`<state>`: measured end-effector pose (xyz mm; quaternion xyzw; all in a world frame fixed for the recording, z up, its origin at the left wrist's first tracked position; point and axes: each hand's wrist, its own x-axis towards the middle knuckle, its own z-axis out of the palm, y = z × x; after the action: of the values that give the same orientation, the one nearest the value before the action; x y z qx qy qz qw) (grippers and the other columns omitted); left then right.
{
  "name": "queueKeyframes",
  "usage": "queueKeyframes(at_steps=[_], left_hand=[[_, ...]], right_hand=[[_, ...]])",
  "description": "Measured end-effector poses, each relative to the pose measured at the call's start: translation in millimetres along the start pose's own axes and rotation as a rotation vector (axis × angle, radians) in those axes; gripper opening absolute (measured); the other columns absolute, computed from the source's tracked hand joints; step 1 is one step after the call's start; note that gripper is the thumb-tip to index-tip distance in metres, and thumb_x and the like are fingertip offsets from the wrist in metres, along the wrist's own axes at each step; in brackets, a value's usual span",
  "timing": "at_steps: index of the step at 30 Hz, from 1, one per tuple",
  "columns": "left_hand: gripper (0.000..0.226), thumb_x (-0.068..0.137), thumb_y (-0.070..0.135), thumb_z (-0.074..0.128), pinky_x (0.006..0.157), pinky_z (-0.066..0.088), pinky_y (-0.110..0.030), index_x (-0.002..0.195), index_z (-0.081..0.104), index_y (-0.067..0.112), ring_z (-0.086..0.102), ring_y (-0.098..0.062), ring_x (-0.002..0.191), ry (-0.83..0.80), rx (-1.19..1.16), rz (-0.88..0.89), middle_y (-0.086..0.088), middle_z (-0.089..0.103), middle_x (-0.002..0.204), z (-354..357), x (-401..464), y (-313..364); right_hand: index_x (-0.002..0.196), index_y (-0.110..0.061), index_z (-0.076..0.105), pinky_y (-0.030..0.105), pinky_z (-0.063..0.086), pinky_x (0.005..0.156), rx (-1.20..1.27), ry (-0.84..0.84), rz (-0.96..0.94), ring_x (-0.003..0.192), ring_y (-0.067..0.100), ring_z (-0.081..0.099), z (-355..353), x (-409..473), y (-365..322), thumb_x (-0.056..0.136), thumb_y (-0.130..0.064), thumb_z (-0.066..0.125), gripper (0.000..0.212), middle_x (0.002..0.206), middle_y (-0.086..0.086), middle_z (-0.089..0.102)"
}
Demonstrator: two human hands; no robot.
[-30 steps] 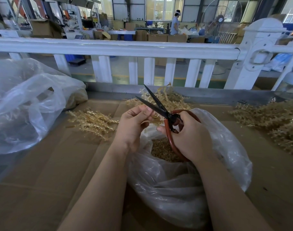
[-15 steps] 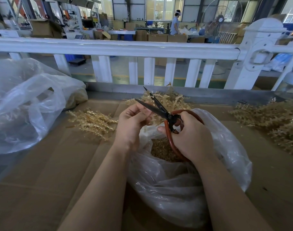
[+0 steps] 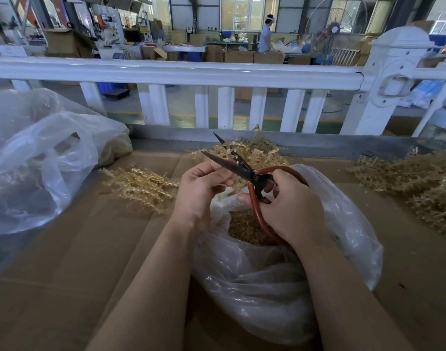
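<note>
**Scissors spread over the bag, sprig held in the left hand**

Both forearms reach forward from the bottom edge and converge above a clear plastic bag (image 3: 267, 287) that stands open on the cardboard-covered desk (image 3: 90, 249).

The left hand (image 3: 199, 191) is raised with its back toward the camera. Its fingers are curled inward and its thumb is on top, and it grips a pale yellow plastic sprig (image 3: 238, 184). The sprig pokes out to the right of the fingers, just under the blades and above the bag's mouth.

The right hand (image 3: 290, 209) is wrapped round the scissors (image 3: 254, 176), with its fingers through the red-brown loop handles and its knuckles turned up. The scissors point up and to the left, away from the person. Their dark blades are parted in a narrow V, and the lower blade crosses just above the left hand's fingertips.

Small yellowish cut bits (image 3: 244, 226) lie heaped inside the bag, directly below the hands.

More of the same branched yellow material lies in a pile on the left (image 3: 140, 183), another behind the hands (image 3: 257, 150) and a larger one at the right (image 3: 419, 183). A second, crumpled clear bag (image 3: 39, 158) sits at the far left of the desk. A white railing (image 3: 176, 72) runs across behind it all.
</note>
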<state>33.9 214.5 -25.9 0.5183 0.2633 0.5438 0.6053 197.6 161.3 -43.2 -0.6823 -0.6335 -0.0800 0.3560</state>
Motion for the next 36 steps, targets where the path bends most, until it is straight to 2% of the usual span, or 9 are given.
queueKeyframes(at_steps=[3, 6, 12, 19, 23, 26, 30, 34, 36], left_hand=[[0.017, 0.087, -0.001, 0.059, 0.067, 0.037, -0.027, 0.076, 0.065, 0.010, 0.053, -0.010, 0.063, -0.001, -0.015, -0.043, 0.001, 0.063, 0.065, 0.2, 0.6, 0.1], [0.018, 0.088, 0.000, 0.058, 0.069, 0.033, -0.029, 0.077, 0.067, 0.012, 0.051, -0.010, 0.064, -0.003, -0.020, -0.055, 0.002, 0.062, 0.066, 1.2, 0.5, -0.5], [0.004, 0.075, 0.011, 0.065, 0.068, 0.034, -0.029, 0.074, 0.068, 0.014, 0.049, -0.011, 0.064, -0.019, -0.080, -0.069, 0.001, 0.061, 0.065, 3.2, -1.3, 0.2], [0.012, 0.074, 0.010, 0.066, 0.068, 0.038, -0.024, 0.067, 0.071, 0.018, 0.050, -0.011, 0.063, -0.012, -0.143, -0.089, 0.000, 0.059, 0.065, 5.1, -0.7, 2.7], [0.008, 0.079, 0.007, 0.065, 0.063, 0.046, -0.019, 0.074, 0.068, 0.012, 0.053, -0.010, 0.061, 0.008, -0.149, -0.091, -0.002, 0.060, 0.066, 4.8, -0.3, 2.4], [0.026, 0.088, -0.002, 0.060, 0.057, 0.048, -0.019, 0.070, 0.070, 0.014, 0.055, -0.010, 0.060, 0.089, -0.151, -0.115, -0.003, 0.061, 0.066, 4.9, 0.5, 1.5], [0.022, 0.093, 0.000, 0.056, 0.057, 0.045, -0.018, 0.079, 0.066, 0.012, 0.055, -0.009, 0.060, 0.235, -0.197, -0.160, -0.001, 0.060, 0.065, 4.6, 1.6, 0.2], [0.010, 0.091, 0.002, 0.062, 0.058, 0.052, -0.017, 0.086, 0.068, 0.008, 0.061, -0.008, 0.060, 0.246, -0.275, -0.185, -0.002, 0.066, 0.068, 3.7, 3.0, 0.8], [0.008, 0.089, 0.003, 0.065, 0.058, 0.054, -0.017, 0.085, 0.068, 0.008, 0.066, -0.008, 0.061, 0.262, -0.295, -0.209, -0.002, 0.069, 0.069, 4.3, 3.1, 0.5]], right_hand=[[0.080, -0.027, 0.056, 0.015, 0.043, 0.057, 0.027, 0.001, 0.010, 0.069, 0.003, 0.057, -0.8, -1.3, -2.1, 0.068, -0.089, 0.046, 0.065, 0.075, -0.016, 0.061], [0.080, -0.024, 0.058, 0.022, 0.050, 0.058, 0.030, 0.015, 0.009, 0.067, 0.003, 0.058, -2.2, -2.1, -3.0, 0.066, -0.092, 0.037, 0.073, 0.073, -0.015, 0.061], [0.076, -0.020, 0.060, 0.030, 0.054, 0.058, 0.031, 0.039, -0.006, 0.062, 0.006, 0.059, -2.6, -2.8, -3.1, 0.068, -0.093, 0.037, 0.076, 0.069, -0.013, 0.062], [0.081, -0.019, 0.065, 0.030, 0.056, 0.062, 0.044, 0.031, 0.003, 0.065, 0.008, 0.061, -2.0, -2.9, -2.8, 0.065, -0.097, 0.031, 0.086, 0.074, -0.011, 0.068], [0.086, -0.026, 0.066, 0.017, 0.045, 0.059, 0.096, -0.009, 0.028, 0.068, 0.002, 0.058, -0.5, -1.9, -2.9, 0.064, -0.095, 0.037, 0.078, 0.073, -0.019, 0.061], [0.101, -0.034, 0.069, 0.009, 0.033, 0.060, 0.127, -0.069, 0.053, 0.072, -0.003, 0.051, 2.0, -0.6, -1.9, 0.065, -0.093, 0.047, 0.073, 0.080, -0.024, 0.060], [0.114, -0.034, 0.070, 0.009, 0.035, 0.062, 0.126, -0.135, 0.059, 0.079, -0.002, 0.055, 2.0, -1.0, 2.1, 0.068, -0.089, 0.054, 0.073, 0.096, -0.020, 0.072], [0.092, -0.038, 0.068, 0.012, 0.038, 0.059, 0.185, -0.166, 0.140, 0.072, -0.003, 0.059, 1.3, -0.8, 0.0, 0.075, -0.080, 0.062, 0.046, 0.076, -0.025, 0.065], [0.077, -0.032, 0.067, 0.017, 0.042, 0.055, 0.308, -0.161, 0.212, 0.065, 0.001, 0.063, 0.0, 0.9, -0.1, 0.079, -0.069, 0.069, 0.037, 0.065, -0.017, 0.067]])
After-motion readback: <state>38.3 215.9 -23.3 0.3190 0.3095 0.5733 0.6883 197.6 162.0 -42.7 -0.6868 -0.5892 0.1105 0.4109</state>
